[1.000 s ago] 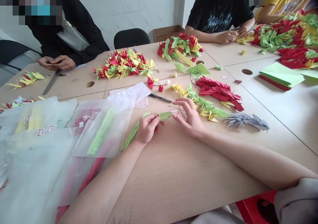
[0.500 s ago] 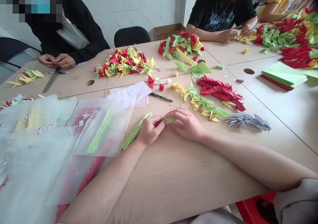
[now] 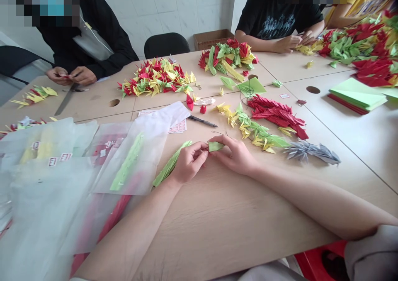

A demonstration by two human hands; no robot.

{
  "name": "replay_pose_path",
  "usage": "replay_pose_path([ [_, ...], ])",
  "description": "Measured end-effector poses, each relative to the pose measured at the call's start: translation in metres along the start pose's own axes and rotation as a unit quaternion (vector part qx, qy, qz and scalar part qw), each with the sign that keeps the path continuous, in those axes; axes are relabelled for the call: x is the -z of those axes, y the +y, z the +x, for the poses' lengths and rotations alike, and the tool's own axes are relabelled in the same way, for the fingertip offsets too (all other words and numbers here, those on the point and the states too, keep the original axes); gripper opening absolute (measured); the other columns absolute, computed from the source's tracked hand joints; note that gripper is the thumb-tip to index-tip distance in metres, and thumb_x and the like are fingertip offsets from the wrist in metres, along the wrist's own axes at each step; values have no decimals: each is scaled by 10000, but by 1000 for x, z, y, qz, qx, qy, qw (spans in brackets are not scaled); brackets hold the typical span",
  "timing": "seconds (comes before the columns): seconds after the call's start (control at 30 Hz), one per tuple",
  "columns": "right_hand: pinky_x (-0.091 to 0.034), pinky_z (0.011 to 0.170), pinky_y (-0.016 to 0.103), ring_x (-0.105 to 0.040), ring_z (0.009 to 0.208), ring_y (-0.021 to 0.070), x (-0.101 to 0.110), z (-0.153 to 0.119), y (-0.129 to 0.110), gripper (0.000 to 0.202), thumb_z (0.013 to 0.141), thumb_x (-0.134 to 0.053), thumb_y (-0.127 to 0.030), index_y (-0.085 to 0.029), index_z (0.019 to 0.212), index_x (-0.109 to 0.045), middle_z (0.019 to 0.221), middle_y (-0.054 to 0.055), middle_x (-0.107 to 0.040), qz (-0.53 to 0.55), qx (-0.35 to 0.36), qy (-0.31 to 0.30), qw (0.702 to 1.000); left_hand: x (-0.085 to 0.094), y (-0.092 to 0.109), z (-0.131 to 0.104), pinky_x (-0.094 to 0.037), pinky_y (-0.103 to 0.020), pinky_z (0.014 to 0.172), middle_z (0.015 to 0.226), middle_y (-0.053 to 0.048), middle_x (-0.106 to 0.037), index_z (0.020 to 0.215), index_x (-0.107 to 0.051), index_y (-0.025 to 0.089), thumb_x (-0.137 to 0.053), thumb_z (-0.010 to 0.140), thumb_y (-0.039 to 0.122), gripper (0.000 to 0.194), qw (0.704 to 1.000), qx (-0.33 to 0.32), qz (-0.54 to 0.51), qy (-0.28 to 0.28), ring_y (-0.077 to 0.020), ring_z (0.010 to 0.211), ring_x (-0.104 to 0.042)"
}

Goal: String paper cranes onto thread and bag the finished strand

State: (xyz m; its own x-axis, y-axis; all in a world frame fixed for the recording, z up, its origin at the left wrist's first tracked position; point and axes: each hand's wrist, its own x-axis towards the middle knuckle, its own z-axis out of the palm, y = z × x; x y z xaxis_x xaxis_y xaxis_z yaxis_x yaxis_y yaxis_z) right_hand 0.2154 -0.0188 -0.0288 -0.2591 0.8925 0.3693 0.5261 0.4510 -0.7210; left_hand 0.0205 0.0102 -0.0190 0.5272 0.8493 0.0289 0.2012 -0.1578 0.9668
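Note:
Over the near part of the table, my right hand (image 3: 236,155) holds a small folded green paper piece (image 3: 215,146) between its thumb and fingers. My left hand (image 3: 191,162) is pinched closed at the left end of that piece; what its fingertips grip is too small to name. Beside my left hand lies a bundle of folded green paper (image 3: 171,164). A garland of yellow and green folded paper (image 3: 253,127) stretches behind my right hand, with a red bundle (image 3: 275,115) and a grey one (image 3: 312,152) close to it.
Plastic sleeves (image 3: 49,206) with folded paper cover the left side. A pen (image 3: 202,121) lies ahead of my hands. Colourful paper piles (image 3: 158,77) and a green paper stack (image 3: 357,93) stand farther off. People sit across the table, their hands (image 3: 71,75) over it.
The green piece has shifted slightly right with my right hand, and more of its face shows between my hands. My left hand has barely moved.

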Motion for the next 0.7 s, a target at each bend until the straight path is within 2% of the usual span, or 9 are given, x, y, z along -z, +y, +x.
replay_pose_path([
  [0.13, -518, 849, 328, -674, 964, 209, 1, 0, 0, 277, 894, -627, -296, -229, 1157, -573, 1090, 58, -700, 41, -32, -5, 999, -1, -4, 0, -459, -224, 520, 766, -7, -596, 935, -615, 165, -579, 879, 339, 186, 1000, 7, 5, 1, -110, 556, -541],
  [0.33, -538, 807, 302, -665, 921, 187, 2, -1, 0, 276, 908, -616, -337, -221, 1157, -587, 1085, 59, -694, 74, -29, -23, 997, -1, -12, 1, -429, -230, 526, 726, -11, -609, 868, -618, 174, -572, 897, 343, 177, 999, -14, 36, 25, -124, 583, -547],
  [0.57, -547, 848, 309, -687, 952, 187, -1, -2, 3, 165, 933, -570, -247, -217, 1087, -621, 1073, 55, -717, 49, -3, 23, 999, -5, -5, 0, -370, -243, 527, 632, 6, -576, 766, -638, 183, -616, 875, 330, 184, 985, -67, 135, 89, -114, 534, -477],
  [0.7, -542, 889, 313, -680, 1030, 197, -2, -3, 3, 230, 906, -576, -170, -217, 1127, -614, 1122, 61, -710, 29, 17, 29, 999, -6, -2, -2, -369, -238, 540, 641, 9, -585, 795, -657, 180, -618, 876, 296, 147, 977, -93, 163, 100, -110, 542, -476],
])
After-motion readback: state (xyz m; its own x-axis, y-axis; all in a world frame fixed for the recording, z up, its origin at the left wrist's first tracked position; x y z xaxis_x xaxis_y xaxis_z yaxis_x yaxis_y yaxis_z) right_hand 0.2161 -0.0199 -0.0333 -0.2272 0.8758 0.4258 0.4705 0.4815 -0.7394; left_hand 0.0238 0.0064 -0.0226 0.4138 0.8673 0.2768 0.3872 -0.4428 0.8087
